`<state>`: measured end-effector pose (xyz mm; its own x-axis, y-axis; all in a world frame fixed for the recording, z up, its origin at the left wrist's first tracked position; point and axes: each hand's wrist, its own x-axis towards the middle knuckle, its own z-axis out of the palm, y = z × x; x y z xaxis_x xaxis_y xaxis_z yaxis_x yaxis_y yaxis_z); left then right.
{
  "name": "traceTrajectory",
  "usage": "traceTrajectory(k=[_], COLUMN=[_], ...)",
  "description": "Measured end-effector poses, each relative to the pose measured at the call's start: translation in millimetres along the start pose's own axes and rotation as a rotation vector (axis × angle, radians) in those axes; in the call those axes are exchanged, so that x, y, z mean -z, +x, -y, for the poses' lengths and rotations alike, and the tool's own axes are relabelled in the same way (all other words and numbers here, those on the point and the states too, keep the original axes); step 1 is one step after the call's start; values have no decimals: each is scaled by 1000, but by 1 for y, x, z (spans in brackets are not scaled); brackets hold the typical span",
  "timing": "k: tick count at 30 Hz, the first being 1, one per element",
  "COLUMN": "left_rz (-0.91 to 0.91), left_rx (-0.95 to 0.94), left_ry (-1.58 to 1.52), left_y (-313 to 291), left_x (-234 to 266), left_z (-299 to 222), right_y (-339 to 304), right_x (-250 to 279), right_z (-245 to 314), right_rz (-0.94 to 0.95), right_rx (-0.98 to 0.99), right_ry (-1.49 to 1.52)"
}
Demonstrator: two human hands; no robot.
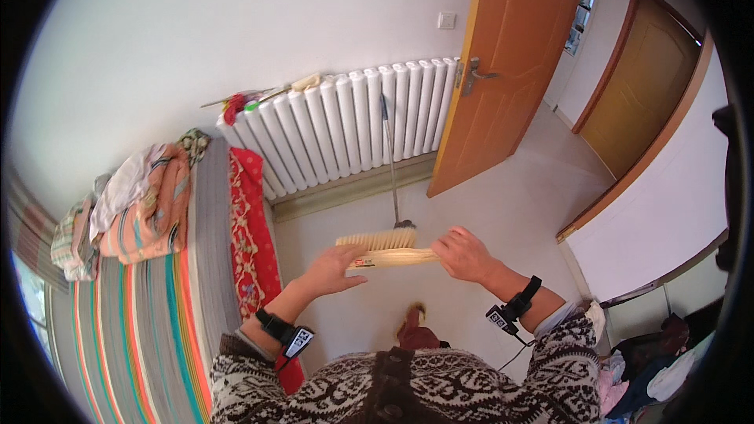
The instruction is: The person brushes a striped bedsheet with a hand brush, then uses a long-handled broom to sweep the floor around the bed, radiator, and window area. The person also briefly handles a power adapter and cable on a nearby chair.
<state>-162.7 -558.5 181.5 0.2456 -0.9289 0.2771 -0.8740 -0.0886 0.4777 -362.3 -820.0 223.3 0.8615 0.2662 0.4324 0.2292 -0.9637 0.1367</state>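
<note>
A bed brush with pale bristles and a light wooden back is held level in front of me, bristles facing away. My right hand is closed round the end of its handle at the right. At the bristle end, my left hand holds the brush between the fingers and the thumb; the thumb lies just below the wooden back. Beyond the brush, a long-handled broom or dustpan leans on the radiator, its dark lower end partly hidden behind the bristles.
At left stands a bed with a striped cover, folded quilts and a red patterned cloth along its edge. A white radiator lines the wall. An orange door stands ajar. Clothes lie piled at lower right.
</note>
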Motion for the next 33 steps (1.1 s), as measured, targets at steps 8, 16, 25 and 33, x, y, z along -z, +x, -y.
traceTrajectory(k=[8,16,25,33], left_rz=[5,-13,-225,-169], left_rx=[-159,-156,-91,-90], left_ry=[225,262,617,692], left_y=[213,370,596,800], left_x=[39,99,67,-21], left_z=[52,121,268,313], right_y=[65,153,66,27], right_x=[-14,-15,-87,-123], right_z=[-179,-321,-413,-347], right_rz=[-208,-319,250,266], right_rx=[0,-263,-978,-1527], right_ry=[-16,-119,3,165])
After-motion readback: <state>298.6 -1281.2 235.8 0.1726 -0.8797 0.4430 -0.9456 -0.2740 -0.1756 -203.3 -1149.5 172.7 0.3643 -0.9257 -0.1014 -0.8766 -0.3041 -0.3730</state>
